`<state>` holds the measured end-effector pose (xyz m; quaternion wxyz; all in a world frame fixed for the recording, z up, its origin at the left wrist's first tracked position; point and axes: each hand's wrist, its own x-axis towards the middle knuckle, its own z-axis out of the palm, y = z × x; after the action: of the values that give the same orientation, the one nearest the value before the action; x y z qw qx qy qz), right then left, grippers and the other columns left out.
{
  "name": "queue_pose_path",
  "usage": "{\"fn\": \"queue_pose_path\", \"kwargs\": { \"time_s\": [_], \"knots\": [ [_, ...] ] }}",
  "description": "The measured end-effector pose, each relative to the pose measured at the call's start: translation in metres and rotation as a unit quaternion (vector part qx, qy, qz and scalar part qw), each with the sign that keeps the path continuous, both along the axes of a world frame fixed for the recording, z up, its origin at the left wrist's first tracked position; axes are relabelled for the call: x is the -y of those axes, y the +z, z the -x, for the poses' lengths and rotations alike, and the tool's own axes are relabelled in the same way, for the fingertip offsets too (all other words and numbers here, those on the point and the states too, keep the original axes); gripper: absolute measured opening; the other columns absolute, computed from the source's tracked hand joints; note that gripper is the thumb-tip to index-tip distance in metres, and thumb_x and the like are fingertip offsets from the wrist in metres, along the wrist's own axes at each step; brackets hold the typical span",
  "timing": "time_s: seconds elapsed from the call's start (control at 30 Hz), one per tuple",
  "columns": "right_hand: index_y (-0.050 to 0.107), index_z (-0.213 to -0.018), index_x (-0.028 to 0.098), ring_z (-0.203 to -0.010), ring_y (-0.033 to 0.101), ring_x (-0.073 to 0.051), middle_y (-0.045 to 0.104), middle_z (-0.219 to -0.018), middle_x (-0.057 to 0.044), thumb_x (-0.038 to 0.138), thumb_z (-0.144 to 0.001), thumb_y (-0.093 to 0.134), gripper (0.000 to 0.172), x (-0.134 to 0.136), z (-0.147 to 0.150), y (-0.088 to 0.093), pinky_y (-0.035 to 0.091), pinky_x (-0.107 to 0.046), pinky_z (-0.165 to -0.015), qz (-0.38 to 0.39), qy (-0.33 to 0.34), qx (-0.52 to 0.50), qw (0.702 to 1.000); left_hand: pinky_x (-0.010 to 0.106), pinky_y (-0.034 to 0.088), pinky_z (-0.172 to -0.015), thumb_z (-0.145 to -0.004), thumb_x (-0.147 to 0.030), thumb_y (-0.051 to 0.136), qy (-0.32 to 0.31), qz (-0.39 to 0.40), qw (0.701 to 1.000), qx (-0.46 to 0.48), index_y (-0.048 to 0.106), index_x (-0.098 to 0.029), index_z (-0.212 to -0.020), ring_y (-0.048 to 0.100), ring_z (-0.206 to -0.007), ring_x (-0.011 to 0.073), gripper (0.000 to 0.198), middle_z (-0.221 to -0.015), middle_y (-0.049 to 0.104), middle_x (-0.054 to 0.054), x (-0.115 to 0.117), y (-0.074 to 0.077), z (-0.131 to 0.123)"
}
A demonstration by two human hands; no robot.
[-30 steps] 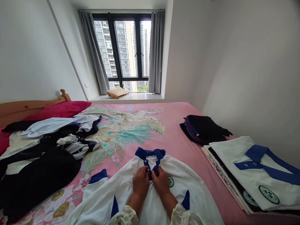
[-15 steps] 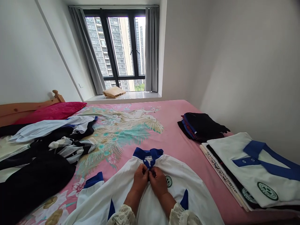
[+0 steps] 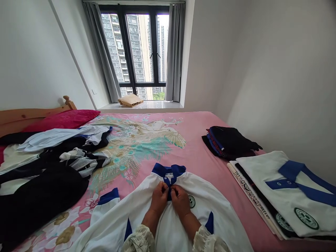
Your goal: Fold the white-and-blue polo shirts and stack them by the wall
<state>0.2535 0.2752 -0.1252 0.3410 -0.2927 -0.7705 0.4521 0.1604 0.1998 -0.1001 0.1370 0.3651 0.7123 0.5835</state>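
Observation:
A white polo shirt (image 3: 210,213) with a blue collar and blue sleeve trim lies face up on the pink bedspread (image 3: 194,147), close in front of me. My left hand (image 3: 159,198) and my right hand (image 3: 181,201) rest side by side on its chest. Both pinch the blue button placket just below the collar, fingertips together. A round green badge shows on the shirt beside my right hand.
An unfolded heap of dark, striped and pale blue clothes (image 3: 44,168) covers the bed's left side, near a red pillow (image 3: 63,119). At the right lie a folded dark stack (image 3: 231,141) and a stack of folded white shirts (image 3: 286,190). A wall runs along the right.
My hands have stayed on the placket with only small finger movements. The view has shifted slightly.

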Motion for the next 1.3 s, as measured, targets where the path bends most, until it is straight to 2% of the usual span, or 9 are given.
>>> {"fn": "queue_pose_path", "kwargs": {
  "time_s": [0.2, 0.3, 0.37, 0.6, 0.8, 0.97, 1.1, 1.3],
  "knots": [
    [0.06, -0.077, 0.018, -0.057, 0.057, -0.016, 0.064, -0.065, -0.001, 0.027, -0.073, 0.047, 0.016, -0.021, 0.003, 0.008, 0.044, -0.024, -0.053, 0.108, 0.08, 0.042, 0.99, 0.024, 0.04, -0.065, -0.073, -0.029, 0.053, -0.007, 0.005, 1.0, 0.016, 0.046, -0.021, -0.064, 0.046, -0.063, 0.0124, 0.013, -0.064, 0.048, -0.004, -0.001, 0.0, 0.002],
    [0.059, -0.081, 0.018, -0.038, 0.05, -0.013, 0.061, -0.054, 0.002, 0.024, -0.072, 0.043, 0.02, -0.034, 0.006, 0.009, 0.036, -0.022, -0.038, 0.146, 0.136, 0.074, 0.977, 0.024, 0.039, -0.063, -0.072, -0.028, 0.053, -0.005, 0.012, 1.0, 0.021, 0.047, -0.021, -0.064, 0.045, -0.062, 0.0119, 0.013, -0.062, 0.048, -0.004, -0.001, -0.002, 0.004],
    [0.058, -0.084, 0.018, -0.032, 0.045, -0.012, 0.059, -0.049, 0.004, 0.022, -0.07, 0.044, 0.02, -0.037, 0.009, 0.007, 0.032, -0.02, -0.034, 0.158, 0.155, 0.089, 0.971, 0.024, 0.038, -0.061, -0.071, -0.026, 0.053, -0.005, 0.016, 1.0, 0.023, 0.047, -0.021, -0.063, 0.044, -0.06, 0.0115, 0.012, -0.061, 0.048, -0.004, -0.001, -0.003, 0.005],
    [0.057, -0.07, 0.017, -0.045, 0.047, -0.011, 0.055, -0.05, 0.004, 0.023, -0.069, 0.054, 0.006, -0.03, 0.012, 0.004, 0.033, -0.02, -0.045, 0.09, 0.129, 0.085, 0.984, 0.023, 0.037, -0.06, -0.066, -0.021, 0.056, 0.002, 0.03, 0.999, 0.035, 0.048, -0.02, -0.066, 0.044, -0.06, 0.0111, 0.008, -0.061, 0.047, -0.005, -0.002, -0.003, 0.009],
    [0.06, -0.069, 0.017, -0.053, 0.048, -0.012, 0.056, -0.056, 0.002, 0.02, -0.07, 0.053, 0.007, -0.027, 0.009, 0.009, 0.034, -0.022, -0.053, 0.024, 0.111, 0.089, 0.99, 0.023, 0.036, -0.058, -0.062, -0.02, 0.057, 0.021, 0.042, 0.998, 0.053, 0.048, -0.02, -0.068, 0.043, -0.057, 0.0103, 0.01, -0.06, 0.046, -0.006, -0.003, -0.002, 0.011],
    [0.061, -0.067, 0.017, -0.055, 0.051, -0.013, 0.06, -0.06, 0.0, 0.018, -0.07, 0.053, 0.01, -0.027, 0.01, 0.01, 0.036, -0.022, -0.055, 0.003, 0.107, 0.099, 0.989, 0.023, 0.036, -0.059, -0.06, -0.019, 0.055, 0.046, 0.047, 0.996, 0.055, 0.047, -0.02, -0.067, 0.043, -0.058, 0.0104, 0.01, -0.06, 0.046, -0.006, -0.006, -0.004, 0.011],
    [0.064, -0.074, 0.017, -0.059, 0.053, -0.014, 0.063, -0.064, -0.001, 0.018, -0.073, 0.05, 0.014, -0.026, 0.01, 0.009, 0.038, -0.022, -0.058, -0.005, 0.099, 0.101, 0.99, 0.024, 0.036, -0.06, -0.058, -0.016, 0.055, 0.06, 0.054, 0.995, 0.054, 0.047, -0.021, -0.065, 0.042, -0.057, 0.0102, 0.011, -0.059, 0.045, -0.006, -0.008, -0.004, 0.011],
    [0.064, -0.073, 0.017, -0.056, 0.053, -0.013, 0.064, -0.064, -0.001, 0.018, -0.071, 0.053, 0.011, -0.024, 0.009, 0.011, 0.035, -0.022, -0.055, -0.022, 0.1, 0.124, 0.987, 0.021, 0.034, -0.054, -0.057, -0.017, 0.056, 0.007, 0.061, 0.995, 0.079, 0.045, -0.02, -0.064, 0.041, -0.052, 0.0086, 0.013, -0.056, 0.044, -0.007, -0.005, -0.009, 0.019]
  ]
}}
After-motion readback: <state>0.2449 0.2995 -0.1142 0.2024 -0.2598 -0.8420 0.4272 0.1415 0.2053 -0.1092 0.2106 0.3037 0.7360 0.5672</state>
